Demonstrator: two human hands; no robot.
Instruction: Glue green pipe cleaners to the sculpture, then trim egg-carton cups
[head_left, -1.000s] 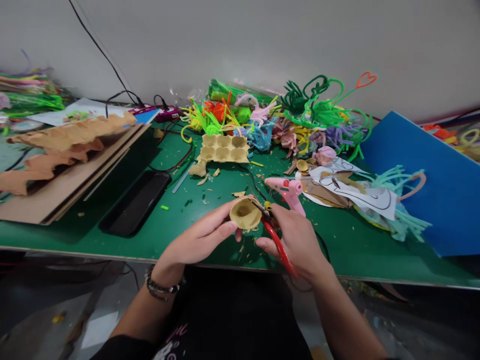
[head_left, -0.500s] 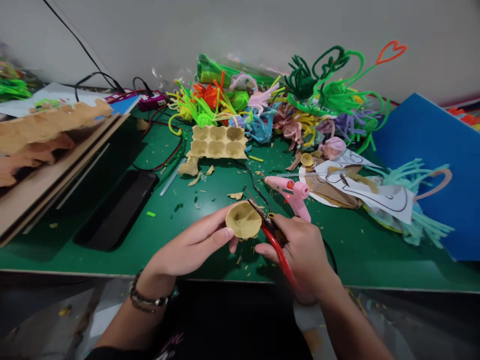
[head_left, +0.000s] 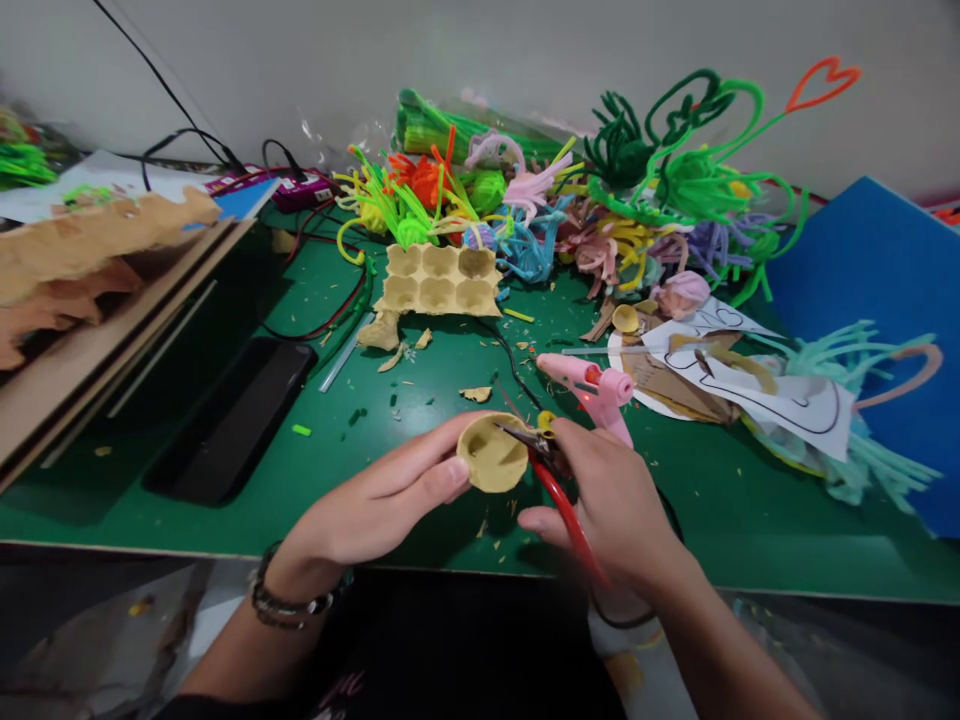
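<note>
A small tan cup of egg-carton pulp (head_left: 493, 455) is pinched at its left rim by my left hand (head_left: 397, 490). My right hand (head_left: 607, 490) grips red-handled scissors (head_left: 562, 505), with their blades at the cup's upper right rim. One blade tip lies over the cup's mouth, and a thin strip of pulp curls near the pivot. Just beyond my right hand stands a pink glue gun (head_left: 592, 385). A tan egg-carton piece (head_left: 439, 280) with several hollows lies farther back.
A black phone (head_left: 232, 420) and stacked cardboard (head_left: 112, 300) are on the left. Pipe-cleaner bundles (head_left: 525, 185) line the back of the green table (head_left: 360, 440). Paper cutouts (head_left: 757, 380) and a blue board (head_left: 862, 270) are on the right. Pulp scraps (head_left: 475, 394) lie beyond the cup.
The scissor blades have shifted over the cup's mouth, and a curled strip now shows by the pivot. The cup sits slightly lower, and the view has moved a little.
</note>
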